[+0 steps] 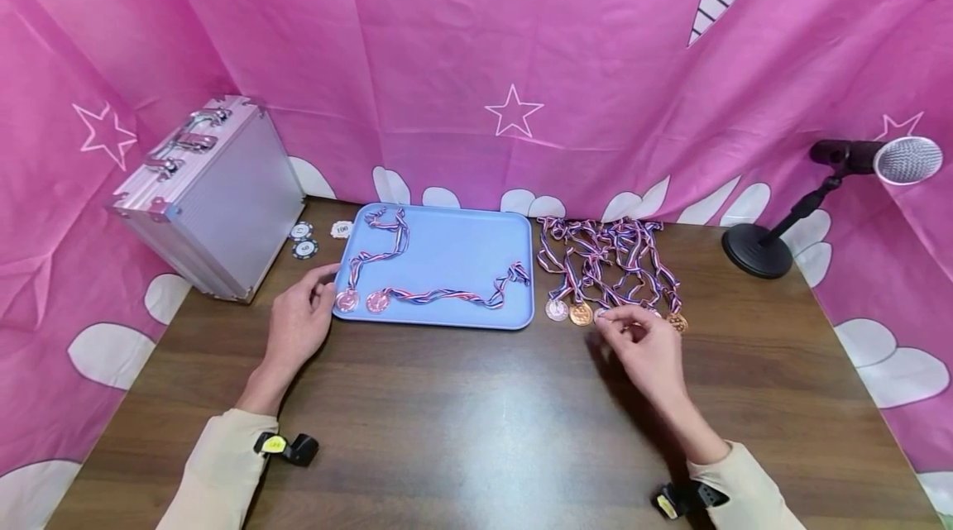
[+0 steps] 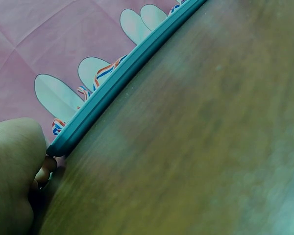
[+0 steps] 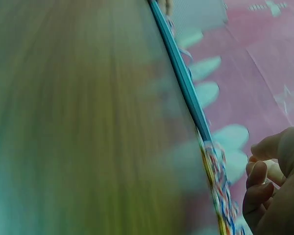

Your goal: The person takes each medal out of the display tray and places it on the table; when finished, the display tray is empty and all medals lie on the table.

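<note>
My left hand (image 1: 301, 315) holds the left edge of the blue tray (image 1: 469, 220), its fingers (image 2: 46, 171) at the corner near the tabletop. On the tray lie two reddish medals, one medal (image 1: 347, 300) at the left corner and another medal (image 1: 377, 301) beside it, their striped ribbons stretched out. My right hand (image 1: 646, 348) hovers over the front of a medal row, fingers bent, with a gap between thumb and forefinger and nothing visible in it. A silver medal (image 1: 556, 309) and gold medals (image 1: 581, 314) lie left of it; another gold medal (image 1: 677, 322) shows behind it.
Tangled red, white and blue ribbons (image 1: 610, 253) run back from the medal row. A silver case (image 1: 223, 191) stands at the left, poker chips (image 1: 304, 248) beside it. A microphone on a stand (image 1: 767, 249) is at the back right. A pink curtain (image 1: 447, 59) hangs behind the table.
</note>
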`<state>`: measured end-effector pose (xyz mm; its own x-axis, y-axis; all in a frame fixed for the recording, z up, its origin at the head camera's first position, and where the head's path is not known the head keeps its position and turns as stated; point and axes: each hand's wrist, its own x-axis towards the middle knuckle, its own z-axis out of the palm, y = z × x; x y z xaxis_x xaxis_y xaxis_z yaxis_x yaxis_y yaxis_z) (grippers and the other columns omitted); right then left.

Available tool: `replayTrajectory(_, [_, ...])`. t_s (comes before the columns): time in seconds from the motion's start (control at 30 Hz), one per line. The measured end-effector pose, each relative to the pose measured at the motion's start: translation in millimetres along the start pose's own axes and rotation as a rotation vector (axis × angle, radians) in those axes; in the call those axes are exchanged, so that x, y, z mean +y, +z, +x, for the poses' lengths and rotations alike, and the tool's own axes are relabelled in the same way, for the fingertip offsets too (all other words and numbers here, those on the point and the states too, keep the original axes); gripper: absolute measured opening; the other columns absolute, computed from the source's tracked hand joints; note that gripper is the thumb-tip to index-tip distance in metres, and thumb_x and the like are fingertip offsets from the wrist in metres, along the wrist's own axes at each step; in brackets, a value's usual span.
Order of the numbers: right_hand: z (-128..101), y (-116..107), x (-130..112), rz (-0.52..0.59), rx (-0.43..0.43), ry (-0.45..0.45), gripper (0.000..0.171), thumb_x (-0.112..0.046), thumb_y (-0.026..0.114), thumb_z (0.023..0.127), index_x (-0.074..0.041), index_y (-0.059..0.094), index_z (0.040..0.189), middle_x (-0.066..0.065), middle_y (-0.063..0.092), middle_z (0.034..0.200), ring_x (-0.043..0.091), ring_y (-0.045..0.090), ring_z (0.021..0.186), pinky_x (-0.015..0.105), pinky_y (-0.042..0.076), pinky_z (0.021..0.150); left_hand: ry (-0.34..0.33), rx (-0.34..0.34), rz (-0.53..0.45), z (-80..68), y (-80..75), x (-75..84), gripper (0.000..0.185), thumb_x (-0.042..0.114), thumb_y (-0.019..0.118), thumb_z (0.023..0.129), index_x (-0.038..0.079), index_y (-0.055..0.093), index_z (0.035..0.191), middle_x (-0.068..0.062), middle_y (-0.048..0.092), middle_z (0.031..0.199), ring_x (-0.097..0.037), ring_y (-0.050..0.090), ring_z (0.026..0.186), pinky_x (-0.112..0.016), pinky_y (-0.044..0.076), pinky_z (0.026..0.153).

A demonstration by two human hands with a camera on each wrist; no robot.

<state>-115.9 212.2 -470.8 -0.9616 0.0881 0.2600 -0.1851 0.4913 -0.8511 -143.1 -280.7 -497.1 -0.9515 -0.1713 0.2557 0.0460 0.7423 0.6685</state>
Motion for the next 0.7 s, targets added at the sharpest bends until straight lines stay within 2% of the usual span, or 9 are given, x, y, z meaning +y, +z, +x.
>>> replayTrajectory(0.17, [-2,30,-18,0.047,-0.11,-0.01,0.006,-0.002,0.085,0.095,-0.001,0.081,0.099,0.008,0.075,0.074,0.006,0.061,0.056,0.018,0.047,0.054,-0.003,-0.006,-0.002,-0.3,0.3,-0.1,0.037,0.013,0.057,0.114,0.006,0.069,0.148,-0.009,0.061,0.084,-0.022,0.051,0.066,-0.034,0.038,0.06])
replayTrajectory(0.3, [-2,55,-33,0.053,-0.192,-0.027,0.007,-0.004,0.085,0.094,-0.003,0.081,0.099,0.005,0.076,0.077,0.007,0.06,0.055,0.02,0.046,0.053,0.0,-0.003,-0.007,-1.0,0.4,-1.7,0.036,0.014,0.057,0.114,0.005,0.069,0.148,-0.009,0.061,0.083,-0.022,0.051,0.066,-0.034,0.038,0.06])
replayTrajectory(0.57, [-3,106,-59,0.023,-0.276,-0.109,0.005,-0.01,0.088,0.093,-0.01,0.085,0.096,-0.004,0.076,0.078,0.003,0.058,0.06,0.022,0.049,0.058,0.032,0.035,0.003,-0.7,0.3,-3.7,0.034,0.011,0.06,0.112,0.006,0.073,0.143,-0.007,0.062,0.081,-0.018,0.05,0.066,-0.035,0.038,0.063])
replayTrajectory(0.7, [-6,129,-70,0.001,-0.299,-0.144,0.003,-0.015,0.088,0.094,-0.013,0.086,0.094,-0.006,0.076,0.079,0.001,0.056,0.06,0.023,0.049,0.057,0.027,0.024,0.0,0.4,-0.1,-3.2,0.035,0.013,0.06,0.112,0.007,0.072,0.144,-0.007,0.062,0.082,-0.017,0.05,0.066,-0.034,0.038,0.063])
